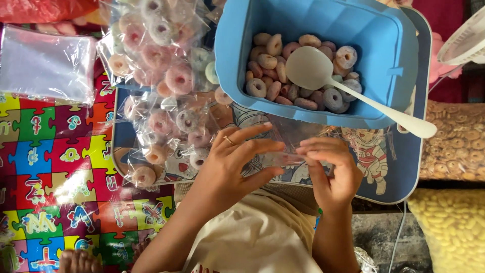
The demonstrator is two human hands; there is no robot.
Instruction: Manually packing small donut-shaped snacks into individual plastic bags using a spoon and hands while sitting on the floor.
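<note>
Both my hands sit low centre over the cartoon-print worktop (399, 167), working one empty clear plastic bag (293, 144). My left hand (237, 162) has fingers spread and lightly pinching the bag's edge, ring on one finger; my right hand (331, 169) pinches the other edge, fingertips curled in. So each grip is closed on the bag film, not clenched hard, and the bag looks as if it is being pulled open between them

Progress as I judge it: a heap of filled bags of ring candies (161, 86) lies left of my hands, several done. The blue tub (394, 60) just above my hands holds plenty of loose sugared rings (273, 65), with the white plastic scoop (323, 76) resting in it, handle sticking out right. This bag has nothing in it yet, so filling and closing it remain, plus more bags

A stack of empty clear bags (45, 63) waits top left on the puzzle-pattern mat (50, 167)

Hard to read: the bag's mouth is near invisible, clear film over busy print. Sacks of other snacks (454, 141) are cut off at right, a white fan (467, 38) cut off top right. My toes (76, 260) are barely in at the bottom
</note>
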